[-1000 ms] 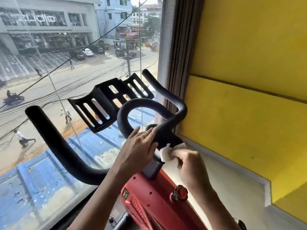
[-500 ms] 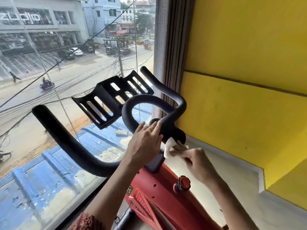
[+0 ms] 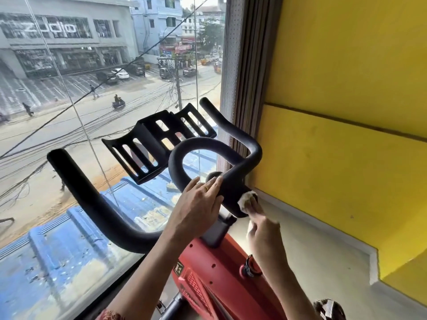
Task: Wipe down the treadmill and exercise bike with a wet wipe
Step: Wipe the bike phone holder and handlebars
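Bright daylight thru window (image 3: 69, 88) on left, faint reflections in it, wide-angle bend at edges, right hand (image 3: 265, 229) w/ wipe (image 3: 246, 199) kinda blurry imo.

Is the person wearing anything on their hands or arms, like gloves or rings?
No gloves. The left hand has a thin gold ring on one finger, and a red patterned sleeve peeks in at the bottom of that arm. The right hand and forearm show no sleeve or watch.
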The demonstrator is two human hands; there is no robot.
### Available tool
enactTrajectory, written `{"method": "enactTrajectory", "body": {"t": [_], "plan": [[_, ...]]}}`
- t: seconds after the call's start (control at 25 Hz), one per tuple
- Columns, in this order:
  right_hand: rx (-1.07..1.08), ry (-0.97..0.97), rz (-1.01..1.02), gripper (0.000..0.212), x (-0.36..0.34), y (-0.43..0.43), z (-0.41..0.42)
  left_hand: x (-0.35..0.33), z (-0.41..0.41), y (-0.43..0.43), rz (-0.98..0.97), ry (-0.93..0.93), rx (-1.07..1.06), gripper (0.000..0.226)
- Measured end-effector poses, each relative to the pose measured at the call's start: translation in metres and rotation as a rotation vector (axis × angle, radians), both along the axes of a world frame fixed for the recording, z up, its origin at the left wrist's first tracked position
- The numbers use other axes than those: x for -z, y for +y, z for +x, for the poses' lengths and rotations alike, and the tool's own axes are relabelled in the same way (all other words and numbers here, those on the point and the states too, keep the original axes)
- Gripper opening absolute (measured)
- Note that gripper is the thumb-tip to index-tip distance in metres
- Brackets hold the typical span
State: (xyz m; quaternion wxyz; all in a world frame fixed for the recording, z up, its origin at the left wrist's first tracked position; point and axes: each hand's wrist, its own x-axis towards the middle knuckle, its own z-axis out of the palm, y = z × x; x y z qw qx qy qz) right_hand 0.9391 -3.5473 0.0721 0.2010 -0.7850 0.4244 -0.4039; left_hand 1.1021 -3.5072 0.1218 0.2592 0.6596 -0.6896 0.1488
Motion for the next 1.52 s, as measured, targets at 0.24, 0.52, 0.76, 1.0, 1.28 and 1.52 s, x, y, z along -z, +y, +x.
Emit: {"method": "enactTrajectory", "body": {"t": [0.24,0.52,0.76,1.0,1.28,1.52], "plan": [[0.007,-0.256,-0.179,0.044,-0.042,-0.028,0.023,0.001,0.001,0.0,0.013,0.023,-0.001,0.051],[-0.263,-0.154,-0.077,0.049,-0.025,-0.029,0.044,-0.011,-0.004,0.005,0.0,0.196,-0.001,0.063],[-0.504,0.038,-0.107,0.047,-0.02,-0.026,-0.014,-0.004,-0.002,0.003,0.051,0.03,0.025,0.055],[-0.041,-0.048,-0.057,0.046,-0.006,-0.036,0.033,-0.003,-0.003,0.002,0.095,-0.015,-0.015,0.054],[-0.092,0.093,-0.074,0.037,-0.016,-0.015,0.01,-0.006,-0.007,0.004,0.095,-0.002,0.024,0.05],[0.159,0.026,0.026,0.027,-0.029,0.03,-0.037,-0.002,-0.033,0.023,0.107,0.224,0.005,0.05]]}}
